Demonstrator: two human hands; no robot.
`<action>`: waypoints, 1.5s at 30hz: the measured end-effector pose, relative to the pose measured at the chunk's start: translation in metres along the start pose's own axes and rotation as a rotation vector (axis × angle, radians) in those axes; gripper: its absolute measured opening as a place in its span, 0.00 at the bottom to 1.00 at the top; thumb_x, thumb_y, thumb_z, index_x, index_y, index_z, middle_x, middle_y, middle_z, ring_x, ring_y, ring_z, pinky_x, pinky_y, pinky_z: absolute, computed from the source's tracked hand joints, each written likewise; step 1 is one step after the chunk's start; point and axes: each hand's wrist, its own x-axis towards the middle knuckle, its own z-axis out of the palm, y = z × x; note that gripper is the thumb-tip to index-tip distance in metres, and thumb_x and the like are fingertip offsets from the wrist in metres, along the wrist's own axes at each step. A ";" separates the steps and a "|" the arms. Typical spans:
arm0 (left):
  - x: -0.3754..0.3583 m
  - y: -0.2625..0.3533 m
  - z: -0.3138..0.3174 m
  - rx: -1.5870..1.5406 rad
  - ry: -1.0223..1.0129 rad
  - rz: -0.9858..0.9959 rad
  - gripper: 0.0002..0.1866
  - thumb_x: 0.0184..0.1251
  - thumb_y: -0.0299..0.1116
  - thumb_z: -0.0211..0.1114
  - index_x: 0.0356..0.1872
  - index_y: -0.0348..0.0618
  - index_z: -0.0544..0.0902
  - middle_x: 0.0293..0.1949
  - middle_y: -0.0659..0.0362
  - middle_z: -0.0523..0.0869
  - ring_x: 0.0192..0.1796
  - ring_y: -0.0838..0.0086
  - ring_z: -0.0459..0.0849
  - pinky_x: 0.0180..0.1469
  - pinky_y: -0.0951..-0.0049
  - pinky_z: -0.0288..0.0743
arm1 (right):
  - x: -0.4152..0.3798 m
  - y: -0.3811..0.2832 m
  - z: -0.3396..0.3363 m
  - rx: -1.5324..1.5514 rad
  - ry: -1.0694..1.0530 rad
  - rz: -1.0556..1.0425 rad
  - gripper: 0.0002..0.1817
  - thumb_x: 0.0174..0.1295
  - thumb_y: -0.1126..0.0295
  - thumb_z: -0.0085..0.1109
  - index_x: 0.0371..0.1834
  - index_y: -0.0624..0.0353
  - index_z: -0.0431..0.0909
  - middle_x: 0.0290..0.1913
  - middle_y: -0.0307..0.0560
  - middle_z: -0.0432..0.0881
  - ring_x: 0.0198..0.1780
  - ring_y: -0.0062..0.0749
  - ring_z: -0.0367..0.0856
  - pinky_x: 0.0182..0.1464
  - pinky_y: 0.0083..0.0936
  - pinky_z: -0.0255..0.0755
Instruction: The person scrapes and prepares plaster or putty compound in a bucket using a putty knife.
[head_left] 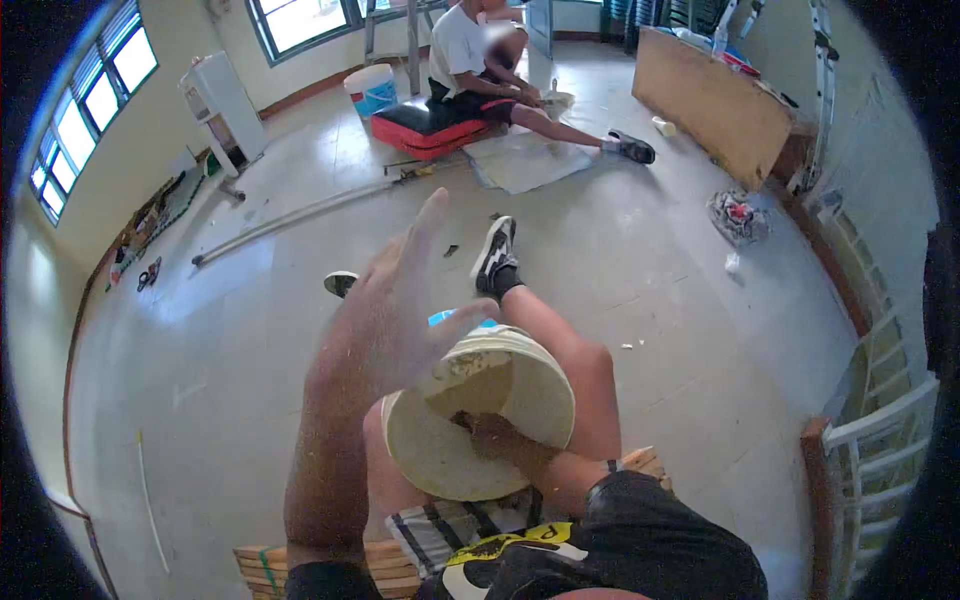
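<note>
A white plastic bucket (412, 455) tilts toward me between my thighs. Tan residue (485, 390) coats part of its inner wall. My right hand (495, 437) reaches inside it, fingers closed around a small dark item (462, 420) whose kind I cannot tell. Raised in front of the bucket's left side is my left hand (385, 320), with its thumb and fingers stretched out and nothing in them; it overlaps the rim in this view.
Ahead, a person (465, 60) sits on a red and black case (415, 128) near another bucket (371, 90). A long pole (290, 218) lies across the floor. Cloth (738, 217) lies right of my foot, a white railing (880, 430) stands at right, and wooden slats (262, 570) are beneath me.
</note>
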 end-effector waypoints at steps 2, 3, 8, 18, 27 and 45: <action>0.007 0.001 0.005 -0.095 -0.033 -0.026 0.52 0.51 0.44 0.74 0.75 0.42 0.53 0.62 0.39 0.75 0.61 0.47 0.76 0.66 0.58 0.67 | -0.016 0.003 -0.017 0.724 -0.104 0.191 0.24 0.71 0.50 0.42 0.57 0.55 0.78 0.51 0.62 0.81 0.52 0.51 0.81 0.56 0.45 0.71; -0.001 -0.010 0.019 -0.089 -0.043 -0.002 0.49 0.54 0.44 0.74 0.73 0.41 0.57 0.61 0.39 0.75 0.62 0.47 0.76 0.66 0.58 0.67 | 0.014 0.033 0.023 0.548 -0.032 0.064 0.21 0.66 0.58 0.45 0.58 0.53 0.76 0.51 0.61 0.81 0.51 0.50 0.82 0.55 0.44 0.73; -0.044 -0.092 0.129 0.068 -0.029 -0.009 0.40 0.54 0.51 0.71 0.64 0.36 0.71 0.61 0.39 0.75 0.63 0.49 0.74 0.68 0.56 0.64 | 0.004 0.030 0.035 0.151 0.094 -0.169 0.25 0.61 0.68 0.47 0.63 0.48 0.72 0.49 0.61 0.82 0.50 0.52 0.83 0.54 0.44 0.74; -0.024 -0.083 0.060 -0.158 -0.418 -0.184 0.35 0.67 0.50 0.62 0.63 0.28 0.69 0.62 0.39 0.73 0.68 0.56 0.70 0.70 0.62 0.61 | -0.003 0.024 -0.006 0.033 0.193 -0.219 0.23 0.64 0.68 0.45 0.63 0.54 0.71 0.58 0.62 0.77 0.64 0.51 0.71 0.66 0.45 0.63; -0.018 -0.055 0.063 -0.512 -0.310 -0.044 0.29 0.70 0.41 0.58 0.66 0.34 0.68 0.67 0.43 0.70 0.72 0.59 0.65 0.73 0.63 0.57 | -0.003 0.001 -0.013 0.000 0.054 -0.231 0.26 0.61 0.71 0.45 0.65 0.47 0.70 0.54 0.61 0.80 0.56 0.53 0.80 0.59 0.47 0.72; -0.034 -0.170 0.113 -0.166 -0.075 -0.019 0.27 0.52 0.25 0.66 0.58 0.39 0.79 0.57 0.47 0.82 0.59 0.56 0.80 0.63 0.66 0.70 | 0.056 0.062 0.028 -0.303 -0.059 -0.148 0.21 0.56 0.61 0.57 0.51 0.59 0.77 0.48 0.57 0.83 0.50 0.51 0.83 0.54 0.45 0.75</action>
